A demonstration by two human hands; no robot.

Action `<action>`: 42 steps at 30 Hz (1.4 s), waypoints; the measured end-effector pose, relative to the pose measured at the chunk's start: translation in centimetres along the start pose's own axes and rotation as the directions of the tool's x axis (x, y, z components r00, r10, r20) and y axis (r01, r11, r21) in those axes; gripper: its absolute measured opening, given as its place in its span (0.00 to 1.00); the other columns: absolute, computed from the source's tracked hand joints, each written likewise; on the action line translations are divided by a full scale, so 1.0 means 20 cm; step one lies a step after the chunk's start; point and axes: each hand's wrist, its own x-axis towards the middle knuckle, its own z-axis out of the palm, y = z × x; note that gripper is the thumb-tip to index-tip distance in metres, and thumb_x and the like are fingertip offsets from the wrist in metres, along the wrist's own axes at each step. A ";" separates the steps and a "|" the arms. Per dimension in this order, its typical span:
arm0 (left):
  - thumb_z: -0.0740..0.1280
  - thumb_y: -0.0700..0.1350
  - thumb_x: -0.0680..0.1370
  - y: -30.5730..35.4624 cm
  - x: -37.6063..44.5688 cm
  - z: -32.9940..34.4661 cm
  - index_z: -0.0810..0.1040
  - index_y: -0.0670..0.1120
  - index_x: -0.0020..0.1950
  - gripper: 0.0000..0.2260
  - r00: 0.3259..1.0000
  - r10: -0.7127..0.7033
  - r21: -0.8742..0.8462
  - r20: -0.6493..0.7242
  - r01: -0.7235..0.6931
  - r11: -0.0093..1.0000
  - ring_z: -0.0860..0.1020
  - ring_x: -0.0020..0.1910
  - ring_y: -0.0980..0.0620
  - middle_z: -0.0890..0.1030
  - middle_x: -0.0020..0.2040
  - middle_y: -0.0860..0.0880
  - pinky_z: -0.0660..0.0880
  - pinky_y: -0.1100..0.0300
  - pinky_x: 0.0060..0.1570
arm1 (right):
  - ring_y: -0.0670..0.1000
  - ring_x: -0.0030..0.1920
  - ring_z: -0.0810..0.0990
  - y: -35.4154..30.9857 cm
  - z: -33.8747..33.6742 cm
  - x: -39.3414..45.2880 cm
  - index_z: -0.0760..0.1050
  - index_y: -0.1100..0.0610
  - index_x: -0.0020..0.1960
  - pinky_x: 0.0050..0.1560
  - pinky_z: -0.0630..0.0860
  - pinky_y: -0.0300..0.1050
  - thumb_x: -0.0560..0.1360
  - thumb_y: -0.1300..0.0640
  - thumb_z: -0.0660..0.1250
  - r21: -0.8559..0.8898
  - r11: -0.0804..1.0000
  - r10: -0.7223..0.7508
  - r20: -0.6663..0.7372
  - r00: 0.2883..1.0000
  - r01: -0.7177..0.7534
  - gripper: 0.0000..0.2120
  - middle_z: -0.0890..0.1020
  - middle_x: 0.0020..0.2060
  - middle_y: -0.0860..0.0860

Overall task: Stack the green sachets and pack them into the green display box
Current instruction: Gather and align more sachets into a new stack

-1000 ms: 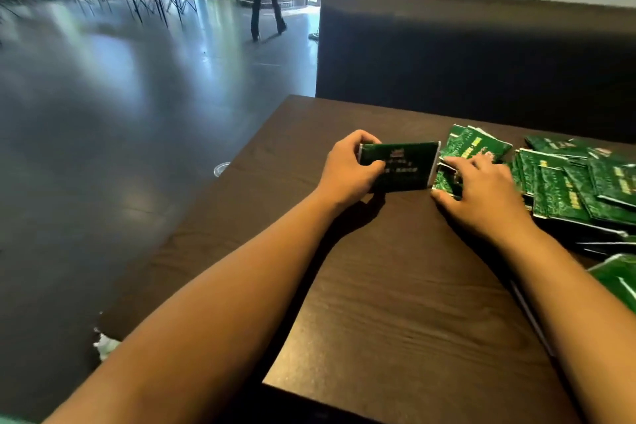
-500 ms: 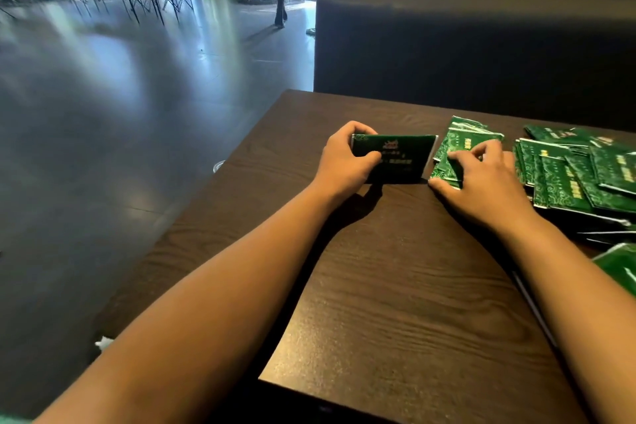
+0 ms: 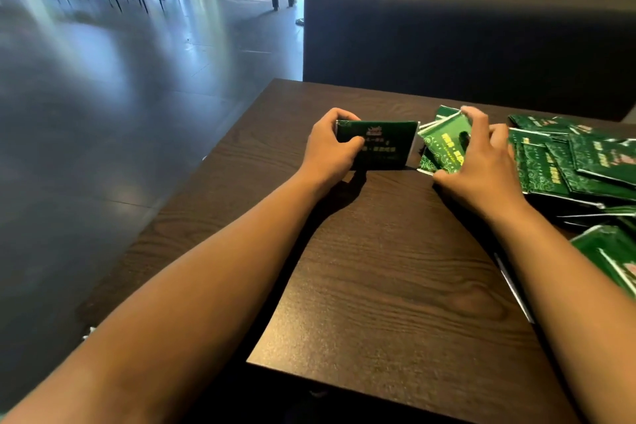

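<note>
Packing step in hand: left hand gripping green display box upright on surface, right hand fingers clamped on small sachet stack just beside box, loose sachets piled right; next, probably squaring stack and sliding it in.

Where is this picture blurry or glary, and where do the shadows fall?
Head view: the right hand and the sachets it grips are motion-blurred; the left hand casts a dark shadow on the table beside the box; window glare streaks the floor; wide-angle bending shows at the edges.
</note>
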 end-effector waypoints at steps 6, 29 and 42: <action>0.70 0.35 0.79 0.00 0.00 0.01 0.76 0.46 0.56 0.09 1.000 -0.006 -0.003 -0.012 0.006 1.000 0.81 0.59 0.49 0.80 0.56 0.47 0.84 0.50 0.53 | 0.65 0.65 0.67 0.03 0.02 0.01 0.48 0.48 0.81 0.65 0.66 0.59 0.67 0.50 0.80 0.003 1.000 -0.010 -0.057 0.998 0.010 0.54 0.71 0.64 0.62; 0.71 0.35 0.77 0.06 -0.08 0.06 0.70 0.46 0.66 0.20 0.941 0.162 0.097 0.296 -0.199 0.975 0.82 0.55 0.54 0.78 0.58 0.48 0.83 0.56 0.54 | 0.60 0.76 0.58 -0.12 0.03 -0.06 0.61 0.45 0.76 0.70 0.61 0.51 0.74 0.61 0.71 0.190 0.937 -0.302 0.013 0.953 0.294 0.36 0.55 0.78 0.54; 0.75 0.40 0.76 0.01 -0.04 0.05 0.75 0.48 0.57 0.13 1.000 0.017 0.012 0.024 -0.017 1.000 0.81 0.58 0.48 0.80 0.57 0.47 0.84 0.46 0.54 | 0.59 0.81 0.48 -0.03 0.05 -0.01 0.54 0.49 0.82 0.78 0.50 0.63 0.84 0.48 0.56 -0.118 0.993 -0.004 0.184 0.983 0.026 0.28 0.53 0.82 0.54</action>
